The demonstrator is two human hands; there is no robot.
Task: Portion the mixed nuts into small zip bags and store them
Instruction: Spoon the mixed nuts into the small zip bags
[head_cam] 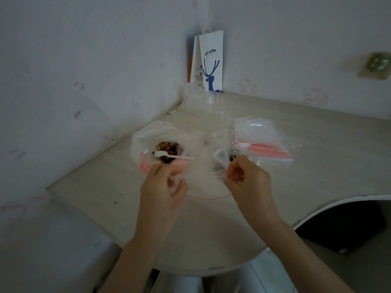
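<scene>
Clear zip bag (203,163) stretches crosswise, red seal nearest the person, pinched by left hand (164,187) and right hand (247,182).

Head camera, close, downward over the table (211,229).

Home corner: patterned wallpaper (275,60), curved desk (317,144), coffee bag (211,60).

nuts (166,149) brown | spoon (169,155) white | zip bags (262,140) clear, pink strips | paper bag (211,60) white, blue deer | table (211,229) beige
</scene>
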